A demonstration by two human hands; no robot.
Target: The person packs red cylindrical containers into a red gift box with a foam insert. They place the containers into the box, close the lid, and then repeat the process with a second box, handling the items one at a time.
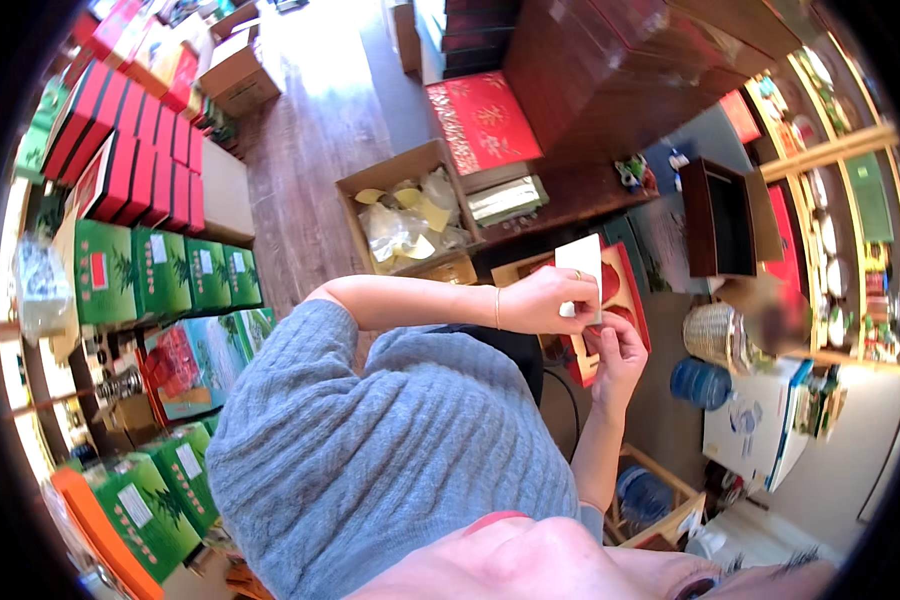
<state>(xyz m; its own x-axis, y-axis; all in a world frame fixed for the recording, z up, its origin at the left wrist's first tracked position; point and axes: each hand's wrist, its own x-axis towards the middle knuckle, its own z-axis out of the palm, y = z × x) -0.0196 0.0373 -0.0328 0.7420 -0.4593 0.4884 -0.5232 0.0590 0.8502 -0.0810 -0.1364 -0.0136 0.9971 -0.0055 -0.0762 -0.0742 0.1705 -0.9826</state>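
My left hand [545, 300] is closed on a flat white card [580, 257], which stands up past the fingers. At the card's lower end, the fingertips of my right hand [618, 352] are pinched together against it; exactly what lies between them is partly hidden. Under and beyond both hands lies an open red box [638, 290] with a cream-coloured, cut-out insert. My hands and the card cover much of that box.
A cardboard box [355, 215] with crumpled plastic and yellow pieces stands ahead on the floor. Beyond it lies a red patterned box [485, 120]. A dark open case [715, 218] is at right. Green boxes [105, 270] and red-black boxes [120, 180] are stacked at left.
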